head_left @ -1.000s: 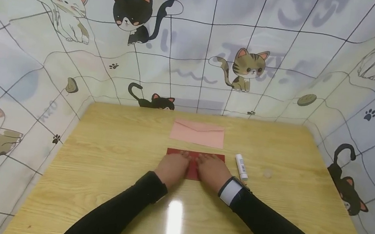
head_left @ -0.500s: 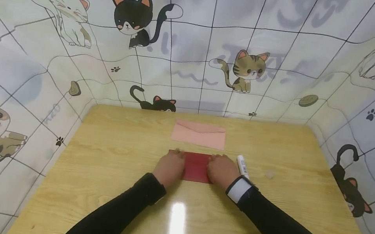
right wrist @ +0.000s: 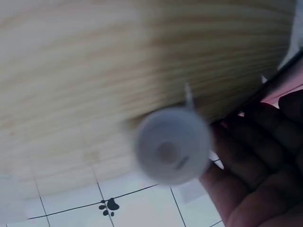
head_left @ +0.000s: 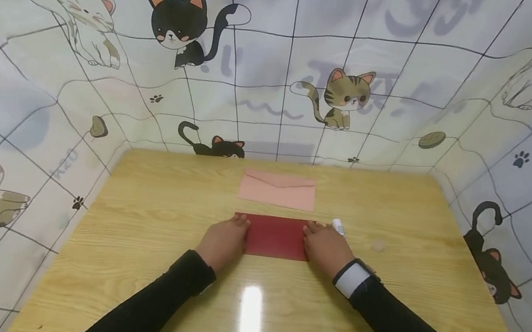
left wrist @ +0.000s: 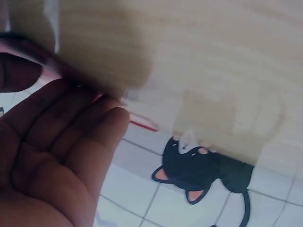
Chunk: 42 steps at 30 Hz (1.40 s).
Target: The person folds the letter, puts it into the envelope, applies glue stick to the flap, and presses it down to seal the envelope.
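A flat red rectangle of paper [head_left: 278, 237] lies lengthwise across the table in the head view. My left hand [head_left: 224, 242] rests on its left end, fingertips by the upper left corner. On the opposite end sits my right hand [head_left: 328, 247], its fingers near the upper right corner. Both wrist views show the palms from below, with fairly straight fingers meeting the dark paper edge. Just past the right hand is a white glue stick [head_left: 339, 226], partly hidden behind it; its round end [right wrist: 173, 145] looms blurred in the right wrist view.
A pink envelope [head_left: 276, 191] lies above the red paper, flap side up. A small pale round spot [head_left: 378, 245] shows on the wooden table [head_left: 150, 201] at right. Cat-printed cloth walls [head_left: 275, 94] enclose the table's back and sides.
Both hands have slid apart, from the middle of the red paper out to its two ends, uncovering its centre. The right hand now covers much of the glue stick. The head view has shifted slightly.
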{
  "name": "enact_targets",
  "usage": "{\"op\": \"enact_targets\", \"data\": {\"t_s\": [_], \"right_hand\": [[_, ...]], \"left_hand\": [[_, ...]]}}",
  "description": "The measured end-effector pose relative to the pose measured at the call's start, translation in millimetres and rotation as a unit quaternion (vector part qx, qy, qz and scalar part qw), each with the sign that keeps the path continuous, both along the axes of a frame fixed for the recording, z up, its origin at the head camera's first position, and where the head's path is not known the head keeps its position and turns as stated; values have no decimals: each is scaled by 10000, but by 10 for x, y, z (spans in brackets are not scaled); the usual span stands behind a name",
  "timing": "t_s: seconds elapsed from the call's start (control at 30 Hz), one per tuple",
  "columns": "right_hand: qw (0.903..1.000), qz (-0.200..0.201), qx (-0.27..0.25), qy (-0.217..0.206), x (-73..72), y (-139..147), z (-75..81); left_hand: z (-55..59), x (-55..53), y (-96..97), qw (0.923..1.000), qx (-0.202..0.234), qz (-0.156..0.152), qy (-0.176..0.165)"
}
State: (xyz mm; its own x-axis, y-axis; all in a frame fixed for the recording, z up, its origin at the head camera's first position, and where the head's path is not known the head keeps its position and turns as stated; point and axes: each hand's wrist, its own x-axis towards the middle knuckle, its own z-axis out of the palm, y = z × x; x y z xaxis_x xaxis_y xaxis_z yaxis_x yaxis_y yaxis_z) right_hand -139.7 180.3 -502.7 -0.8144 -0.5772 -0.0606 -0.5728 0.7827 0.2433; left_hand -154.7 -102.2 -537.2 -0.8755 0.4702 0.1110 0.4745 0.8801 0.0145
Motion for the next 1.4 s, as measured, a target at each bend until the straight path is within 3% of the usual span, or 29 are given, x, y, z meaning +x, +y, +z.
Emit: {"op": "enact_targets", "data": {"t_s": [0.13,0.23,0.33,0.37,0.4,0.5,0.57,0.63,0.73,0.8,0.83,0.93,1.03,1.13,1.2,1.27,1.4], "right_hand": [[9997,89,-191,78,-33,-41,-17],[9993,-45,-370,66,-61,-45,-32],[9987,-192,-481,-34,-95,-24,-28],[9982,-241,-553,-40,-111,-17,-18],[9972,-325,-678,-64,-138,-17,-10],[9930,-554,-1017,-212,-245,-27,-4],[9904,-696,-1168,-257,-321,-35,2],[9887,-810,-1220,-321,-378,-38,6],[9882,-875,-1205,-348,-387,-25,44],[9883,-890,-1177,-395,-336,-6,78],[9885,-876,-1156,-419,-299,4,94],[9920,-709,-962,-407,-193,18,124],[9924,-639,-1013,-284,-132,10,129],[9849,-869,-1494,-87,-111,27,163],[9748,-1189,-1887,62,-101,96,217],[9646,-1588,-2100,144,-86,213,284],[9438,-2465,-2190,-230,-15,489,362]], "left_hand": [[-387,-193,-44,9991,375,35,-178],[-345,-238,-22,9989,287,80,-370],[-259,-276,24,9996,36,31,-271],[-202,-277,41,9996,42,46,-266],[-231,-326,62,9997,73,64,-204],[-103,-381,111,9995,139,219,-193],[-133,-462,116,9995,175,267,-49],[-136,-542,141,9989,272,324,-190],[-338,-670,144,9989,300,321,-170],[-389,-670,170,9981,347,333,-388],[-447,-656,170,9981,355,313,-390],[-458,-545,191,9989,279,207,-308],[-310,-401,200,9992,318,170,-154],[-2,-233,208,9981,518,278,-205],[207,-114,209,9974,562,378,-264],[345,-38,212,9966,616,449,-306],[469,61,232,9957,801,455,-123]]}}
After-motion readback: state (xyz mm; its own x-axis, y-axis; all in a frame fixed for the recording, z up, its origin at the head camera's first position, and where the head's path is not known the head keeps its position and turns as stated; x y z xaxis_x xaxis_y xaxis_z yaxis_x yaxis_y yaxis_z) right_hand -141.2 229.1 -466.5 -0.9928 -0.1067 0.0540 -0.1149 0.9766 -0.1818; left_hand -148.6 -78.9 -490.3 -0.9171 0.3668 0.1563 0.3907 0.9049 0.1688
